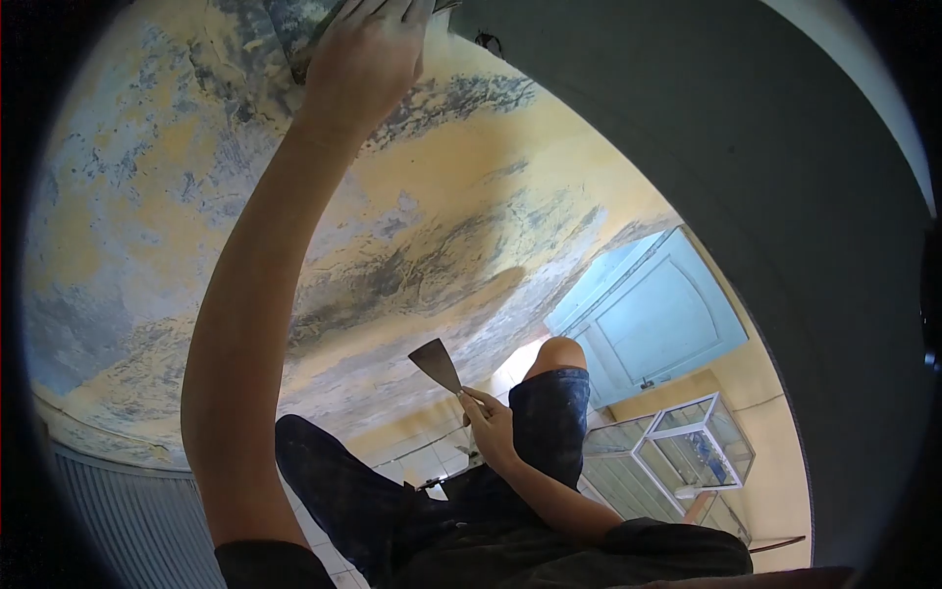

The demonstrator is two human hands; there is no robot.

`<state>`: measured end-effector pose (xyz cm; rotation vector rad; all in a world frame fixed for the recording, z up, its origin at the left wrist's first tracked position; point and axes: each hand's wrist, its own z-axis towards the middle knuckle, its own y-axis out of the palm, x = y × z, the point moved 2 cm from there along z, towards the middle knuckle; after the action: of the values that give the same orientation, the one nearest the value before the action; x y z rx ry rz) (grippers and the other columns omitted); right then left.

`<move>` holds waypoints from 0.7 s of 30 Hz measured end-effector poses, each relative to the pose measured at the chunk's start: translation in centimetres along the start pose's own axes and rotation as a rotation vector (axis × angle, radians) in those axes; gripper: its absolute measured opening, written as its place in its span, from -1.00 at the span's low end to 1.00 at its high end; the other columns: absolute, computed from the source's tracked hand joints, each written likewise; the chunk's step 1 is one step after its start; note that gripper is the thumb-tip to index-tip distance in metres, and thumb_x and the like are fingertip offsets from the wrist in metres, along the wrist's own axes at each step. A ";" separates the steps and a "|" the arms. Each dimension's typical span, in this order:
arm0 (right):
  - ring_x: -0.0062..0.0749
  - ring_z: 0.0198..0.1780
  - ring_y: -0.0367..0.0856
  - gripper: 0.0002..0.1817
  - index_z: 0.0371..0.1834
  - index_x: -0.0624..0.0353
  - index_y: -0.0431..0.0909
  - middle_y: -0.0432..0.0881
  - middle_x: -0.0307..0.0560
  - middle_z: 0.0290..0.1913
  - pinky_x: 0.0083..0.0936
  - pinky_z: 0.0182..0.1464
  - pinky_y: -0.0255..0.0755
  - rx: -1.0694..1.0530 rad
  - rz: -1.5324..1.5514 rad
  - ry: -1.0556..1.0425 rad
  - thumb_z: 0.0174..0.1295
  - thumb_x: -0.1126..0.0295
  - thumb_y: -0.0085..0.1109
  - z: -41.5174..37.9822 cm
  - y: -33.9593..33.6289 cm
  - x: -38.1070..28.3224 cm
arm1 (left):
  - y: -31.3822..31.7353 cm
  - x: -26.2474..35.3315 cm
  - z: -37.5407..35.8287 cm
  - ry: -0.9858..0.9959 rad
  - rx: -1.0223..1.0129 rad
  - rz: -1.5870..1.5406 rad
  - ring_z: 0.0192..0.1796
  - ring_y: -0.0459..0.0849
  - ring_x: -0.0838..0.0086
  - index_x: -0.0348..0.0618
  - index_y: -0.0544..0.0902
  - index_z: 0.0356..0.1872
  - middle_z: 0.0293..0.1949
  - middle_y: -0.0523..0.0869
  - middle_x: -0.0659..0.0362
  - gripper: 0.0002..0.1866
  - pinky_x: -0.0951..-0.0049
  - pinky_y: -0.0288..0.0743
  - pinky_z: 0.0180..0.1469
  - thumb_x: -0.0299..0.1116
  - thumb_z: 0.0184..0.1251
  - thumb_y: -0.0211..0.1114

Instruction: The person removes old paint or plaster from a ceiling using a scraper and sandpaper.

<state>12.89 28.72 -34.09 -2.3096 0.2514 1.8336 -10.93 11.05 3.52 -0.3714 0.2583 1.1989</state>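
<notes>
The person is reaching the left hand (368,44) up to the twelve o'clock edge of the view, where its fingers are pressing a flat dark pad, apparently a sanding sheet (309,44), against the patchy yellow-and-grey wall (147,196); most of the sheet is cut off by the frame, so whether the fingers are curling around it or only pressing it flat cannot be told. The right hand (491,427) is sitting lower, near five o'clock from centre, clenched on the handle of a scraper (439,365) whose bare blade is pointing up and to the left, apart from the wall. Judged risks: the sheet is being held mainly by pressure at full reach and could be slipping off if that pressure eases; loosened paint dust would be falling toward the face below; the exposed blade is standing close to the raised knee (557,355) and could be nicking it on a careless swing. Count: two hands, one sheet, one scraper, one blue door (657,324) at three o'clock, and at least one glass display case (692,456) toward four o'clock.
</notes>
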 end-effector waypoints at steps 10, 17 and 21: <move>-0.87 -0.59 0.22 -0.67 0.08 0.33 0.66 0.49 -0.39 -0.58 -0.75 -0.54 0.06 0.021 0.035 -0.044 0.40 0.30 0.25 0.8 0.1 0.6 | -0.1 0.9 -1.7 0.028 -0.029 -0.074 0.55 0.22 0.26 -0.28 0.37 0.40 0.46 0.36 0.05 -0.41 0.19 0.09 0.60 -0.62 0.29 0.10; -0.83 -0.57 0.26 -0.65 0.08 0.34 0.66 0.48 -0.38 -0.59 -0.72 -0.54 0.08 -0.014 -0.026 -0.067 0.40 0.28 0.25 0.5 0.0 0.4 | 0.4 1.7 -1.6 -0.089 0.043 -0.100 0.53 0.25 0.24 -0.26 0.37 0.40 0.44 0.39 0.04 -0.43 0.19 0.11 0.59 -0.60 0.31 0.09; -0.88 -0.60 0.21 -0.67 0.10 0.32 0.66 0.48 -0.40 -0.59 -0.73 -0.56 0.05 0.031 0.024 -0.044 0.40 0.31 0.25 0.7 -0.2 0.2 | 0.4 2.0 -3.0 -0.014 -0.003 -0.031 0.51 0.28 0.21 -0.27 0.41 0.36 0.41 0.42 0.03 -0.48 0.19 0.14 0.57 -0.53 0.36 0.09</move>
<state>12.28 29.13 -34.39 -2.2526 0.2997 1.8758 -10.65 11.67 -0.03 -0.3684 0.2373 1.1713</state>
